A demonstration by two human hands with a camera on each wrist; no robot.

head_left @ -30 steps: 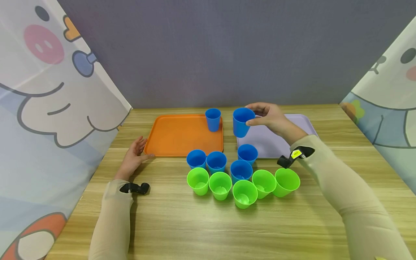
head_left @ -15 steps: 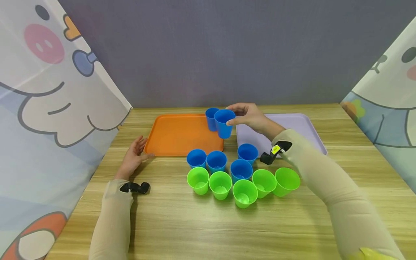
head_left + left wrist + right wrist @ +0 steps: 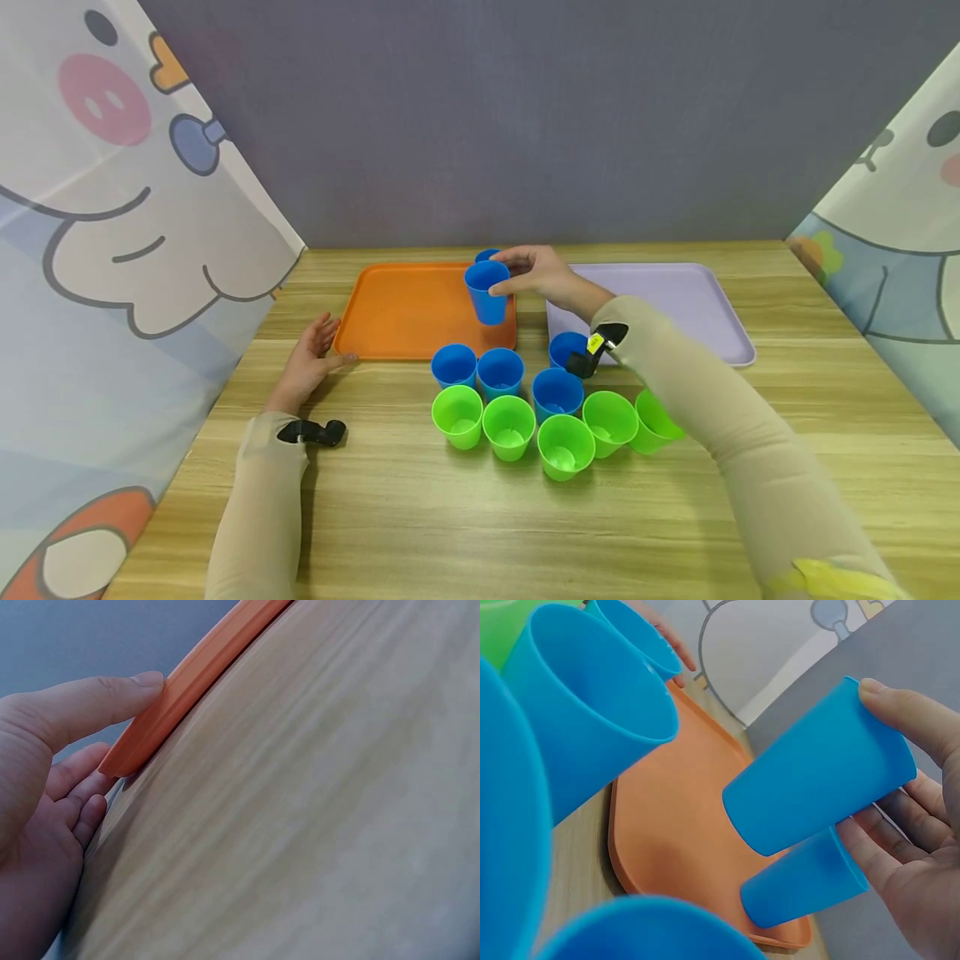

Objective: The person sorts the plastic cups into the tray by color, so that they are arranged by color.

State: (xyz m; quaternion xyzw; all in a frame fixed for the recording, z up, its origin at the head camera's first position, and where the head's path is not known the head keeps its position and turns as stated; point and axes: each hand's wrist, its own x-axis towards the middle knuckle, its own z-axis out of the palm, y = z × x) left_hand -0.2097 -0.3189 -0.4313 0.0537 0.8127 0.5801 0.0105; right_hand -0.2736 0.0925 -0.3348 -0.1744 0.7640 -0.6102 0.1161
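Holding a blue cup [image 3: 487,292] over the orange tray [image 3: 408,312], right side.
Left hand [image 3: 307,365] lies flat on the table [image 3: 450,517], fingers straight, thumb tip touching the tray's near-left corner, holding nothing. Right hand [image 3: 536,271] pinches the cup near its rim, thumb in front, fingers behind; a second blue cup [image 3: 804,887] stands on the tray just behind it. Near that wrist: four blue cups, five green cups [image 3: 510,428]. Purple tray [image 3: 675,304] right of the hand.
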